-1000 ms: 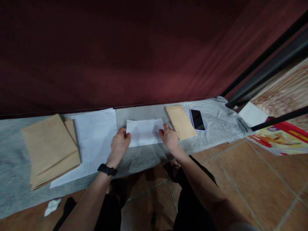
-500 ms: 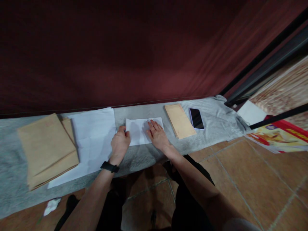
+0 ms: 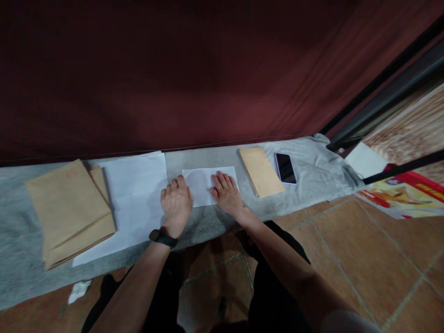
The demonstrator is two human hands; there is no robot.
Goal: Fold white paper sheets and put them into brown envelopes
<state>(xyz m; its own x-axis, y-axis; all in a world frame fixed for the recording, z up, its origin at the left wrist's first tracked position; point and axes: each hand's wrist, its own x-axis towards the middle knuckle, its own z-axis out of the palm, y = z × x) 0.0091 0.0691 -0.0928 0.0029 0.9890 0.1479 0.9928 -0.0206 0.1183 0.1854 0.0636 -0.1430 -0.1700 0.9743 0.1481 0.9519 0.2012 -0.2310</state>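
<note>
A small folded sheet of white paper (image 3: 200, 184) lies on the grey cloth in front of me. My right hand (image 3: 226, 192) rests flat on its right part, fingers stretched out and slightly apart. At the paper's left edge is my left hand (image 3: 176, 202), its fingers curled in and the knuckles up, with a dark band on the wrist. Nothing shows in that hand, and its fingertips are partly hidden. Left of it lie larger white sheets (image 3: 138, 199). To the right of my right hand is a small stack of brown envelopes (image 3: 262, 171).
Large brown envelopes (image 3: 71, 203) overlap the white sheets at the left. A phone (image 3: 286, 168) lies beyond the small envelopes. The narrow surface under a grey cloth (image 3: 312, 162) ends at a dark red wall (image 3: 208, 92). A colourful box (image 3: 402, 194) stands at the right.
My left hand has rolled over the paper's left edge, from a pinch to curled fingers with knuckles up. My right hand stays flat on the paper, fingers a little more spread.
</note>
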